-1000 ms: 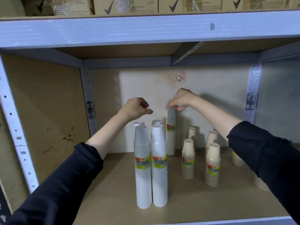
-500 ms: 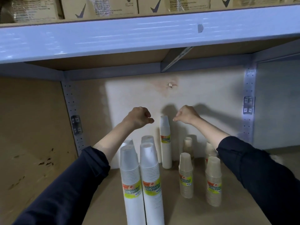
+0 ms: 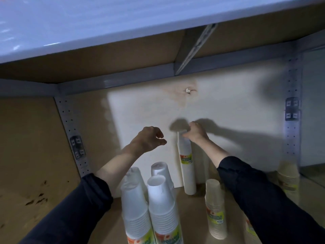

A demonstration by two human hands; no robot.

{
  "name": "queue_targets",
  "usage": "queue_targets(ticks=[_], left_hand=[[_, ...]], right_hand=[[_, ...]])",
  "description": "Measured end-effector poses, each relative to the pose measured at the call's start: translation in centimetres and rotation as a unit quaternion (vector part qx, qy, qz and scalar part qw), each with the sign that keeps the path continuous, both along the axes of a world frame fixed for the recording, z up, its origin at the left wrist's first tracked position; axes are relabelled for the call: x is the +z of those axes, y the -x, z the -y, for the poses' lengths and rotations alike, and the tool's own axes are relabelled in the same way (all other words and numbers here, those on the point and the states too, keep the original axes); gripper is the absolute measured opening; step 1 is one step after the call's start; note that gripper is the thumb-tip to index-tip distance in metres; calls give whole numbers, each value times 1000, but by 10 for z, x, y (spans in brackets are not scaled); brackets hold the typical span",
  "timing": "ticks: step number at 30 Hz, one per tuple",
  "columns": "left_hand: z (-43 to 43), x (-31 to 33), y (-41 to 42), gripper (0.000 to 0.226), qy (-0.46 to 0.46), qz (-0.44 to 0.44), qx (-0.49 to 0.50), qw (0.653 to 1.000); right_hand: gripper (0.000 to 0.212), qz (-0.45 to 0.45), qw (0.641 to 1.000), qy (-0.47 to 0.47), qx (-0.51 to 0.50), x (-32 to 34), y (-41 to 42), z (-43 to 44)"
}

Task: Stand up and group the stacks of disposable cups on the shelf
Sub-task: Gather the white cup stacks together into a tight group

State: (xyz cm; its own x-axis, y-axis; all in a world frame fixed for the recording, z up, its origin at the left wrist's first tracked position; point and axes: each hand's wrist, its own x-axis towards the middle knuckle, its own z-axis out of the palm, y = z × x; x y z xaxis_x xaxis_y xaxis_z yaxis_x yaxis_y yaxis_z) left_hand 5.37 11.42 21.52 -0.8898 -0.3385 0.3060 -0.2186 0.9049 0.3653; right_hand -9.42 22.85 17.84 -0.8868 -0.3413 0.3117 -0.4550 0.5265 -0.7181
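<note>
A tall white cup stack stands upright near the back panel of the shelf. My right hand grips its top. My left hand hovers to its left, fingers loosely curled, holding nothing. In front, three tall white cup stacks stand grouped together, with green and orange labels. A shorter beige cup stack stands to the right of them. Another beige stack is at the far right; my right sleeve hides more behind it.
The brown shelf board carries all the stacks. The upper shelf beam hangs low overhead. Perforated metal uprights flank the back panel. A brown side board closes the left.
The view has tilted up and moved closer. My right hand has closed on the top of the back white stack. My left hand stayed beside it.
</note>
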Motion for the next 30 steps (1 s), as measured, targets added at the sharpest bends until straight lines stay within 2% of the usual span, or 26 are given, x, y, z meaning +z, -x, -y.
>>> queue_targets(ticks=[7,17,20,25,29,30], left_hand=[[12,-1,9,32,12,13,12,1000],[16,3,3,32,14,15,16,1000],[12,5,-3,32,15,15,14,1000],[0,9,-17,31,12,1,8,1000],[-9,15,-35,32,20,-13,4,1000],[-11,17,-41,32,21,-16,4,1000]], right_hand=[[61,5,1000,-2,4,-8,18,16],[47,16,999,20,22,-14,22,23],[20,17,999,30,33,-13,15,17],[36,1,998,42,46,-12,-1,3],[27,-10,997,59,49,-7,-18,-12],[32,-12,996,70,51,-7,-22,-17]])
